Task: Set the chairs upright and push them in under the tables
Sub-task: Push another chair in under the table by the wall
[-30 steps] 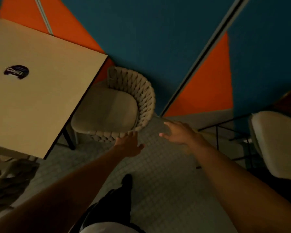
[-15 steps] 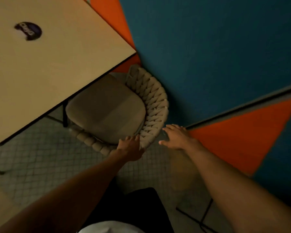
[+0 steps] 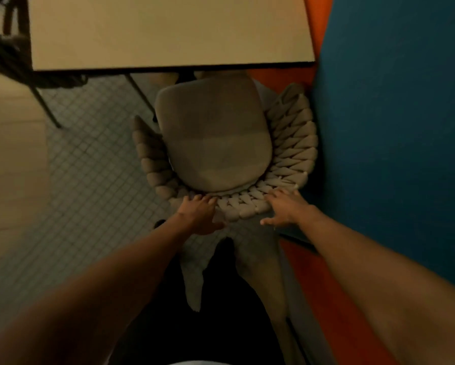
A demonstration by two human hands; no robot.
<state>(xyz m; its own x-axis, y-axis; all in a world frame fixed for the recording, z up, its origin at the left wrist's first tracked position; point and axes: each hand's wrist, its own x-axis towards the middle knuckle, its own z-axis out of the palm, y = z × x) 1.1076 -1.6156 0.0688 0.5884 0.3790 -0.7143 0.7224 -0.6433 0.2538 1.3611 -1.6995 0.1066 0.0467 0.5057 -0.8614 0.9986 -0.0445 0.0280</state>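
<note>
Your left hand [image 3: 198, 213] rests on the back rim of the woven-back chair [image 3: 213, 143], fingers laid over the top of the braided backrest and the thumb spread below it; it is not clenched, and you cannot tell whether it truly grips the rim. Your right hand [image 3: 285, 206] lies flat and released on the same rim, further toward the chair's right side, fingers spread on the weave. The chair stands upright on the tiled floor [image 3: 89, 164], its cushion facing the bench [image 3: 168, 30], with only the front of the seat tucked beneath the bench's near edge, close to the near right corner. The right side of the backrest sits just beside the blue wall [image 3: 392, 127]. A dark bench leg [image 3: 46, 108] stands left of the chair.
</note>
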